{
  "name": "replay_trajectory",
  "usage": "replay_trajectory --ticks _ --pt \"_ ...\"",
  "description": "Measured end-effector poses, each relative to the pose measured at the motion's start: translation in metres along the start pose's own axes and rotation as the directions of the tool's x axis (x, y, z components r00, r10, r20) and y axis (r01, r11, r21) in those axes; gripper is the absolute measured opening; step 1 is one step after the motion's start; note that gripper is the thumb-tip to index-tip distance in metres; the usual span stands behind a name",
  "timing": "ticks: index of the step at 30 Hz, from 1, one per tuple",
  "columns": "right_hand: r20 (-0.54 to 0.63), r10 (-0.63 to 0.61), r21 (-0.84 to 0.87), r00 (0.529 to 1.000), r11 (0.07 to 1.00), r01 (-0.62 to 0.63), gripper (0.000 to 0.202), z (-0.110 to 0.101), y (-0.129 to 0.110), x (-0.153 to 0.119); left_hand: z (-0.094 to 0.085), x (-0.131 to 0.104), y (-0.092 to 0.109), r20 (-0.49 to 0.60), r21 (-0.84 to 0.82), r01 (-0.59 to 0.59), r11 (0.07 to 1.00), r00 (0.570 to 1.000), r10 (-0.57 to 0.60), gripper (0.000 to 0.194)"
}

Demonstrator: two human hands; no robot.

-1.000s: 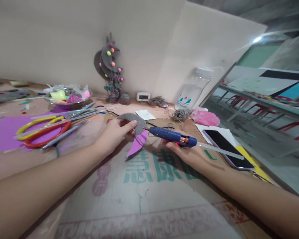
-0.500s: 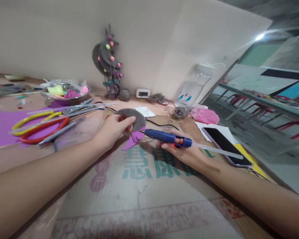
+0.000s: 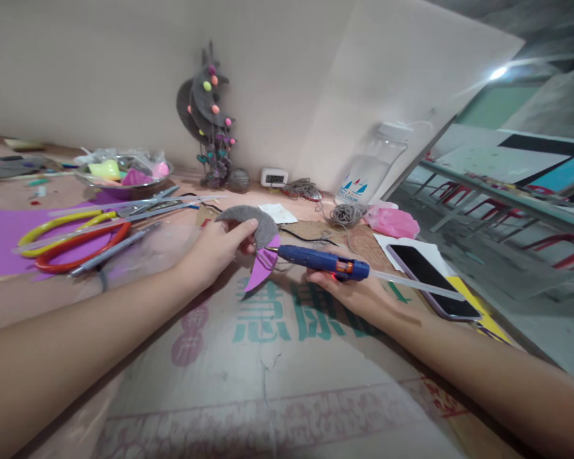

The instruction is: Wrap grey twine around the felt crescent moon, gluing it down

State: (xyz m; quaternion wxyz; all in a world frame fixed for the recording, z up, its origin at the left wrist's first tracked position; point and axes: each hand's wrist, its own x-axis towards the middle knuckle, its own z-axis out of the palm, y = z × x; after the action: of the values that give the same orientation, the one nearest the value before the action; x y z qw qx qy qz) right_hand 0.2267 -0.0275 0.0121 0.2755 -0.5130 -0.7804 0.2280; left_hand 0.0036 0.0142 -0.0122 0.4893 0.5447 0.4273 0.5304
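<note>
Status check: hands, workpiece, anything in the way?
Left hand pinching grey crescent piece. Right hand gripping blue glue gun, nozzle at the piece. Phone beside right hand.

Grey crescent and blue glue gun, held low over the table.
The yarn-wrapped crescent [image 3: 253, 223] has a purple tip pointing downward; the glue gun [image 3: 323, 262] lies level, nozzle touching it.

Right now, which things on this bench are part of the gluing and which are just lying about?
In hand:
left hand
grey crescent piece
right hand
glue gun

Lying about:
scissors
phone
bowl
bottle
</note>
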Motion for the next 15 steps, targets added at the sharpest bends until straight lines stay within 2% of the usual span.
replay_trajectory --ticks 7,11,15 --pt "0.003 0.025 0.02 1.0 0.999 -0.025 0.026 0.002 0.0 0.0 0.003 -0.006 0.012 -0.022 0.195 -0.134 0.972 0.99 0.141 0.023" --pt "0.005 0.011 0.043 1.0 0.999 -0.011 0.026 0.002 0.001 -0.001 0.004 -0.007 0.013 -0.019 0.215 -0.21 0.954 0.975 0.219 0.018" --pt "0.03 0.002 0.046 1.0 0.999 -0.004 0.028 0.004 0.004 -0.003 0.005 -0.007 0.011 -0.027 0.217 -0.222 0.951 0.972 0.233 0.015"
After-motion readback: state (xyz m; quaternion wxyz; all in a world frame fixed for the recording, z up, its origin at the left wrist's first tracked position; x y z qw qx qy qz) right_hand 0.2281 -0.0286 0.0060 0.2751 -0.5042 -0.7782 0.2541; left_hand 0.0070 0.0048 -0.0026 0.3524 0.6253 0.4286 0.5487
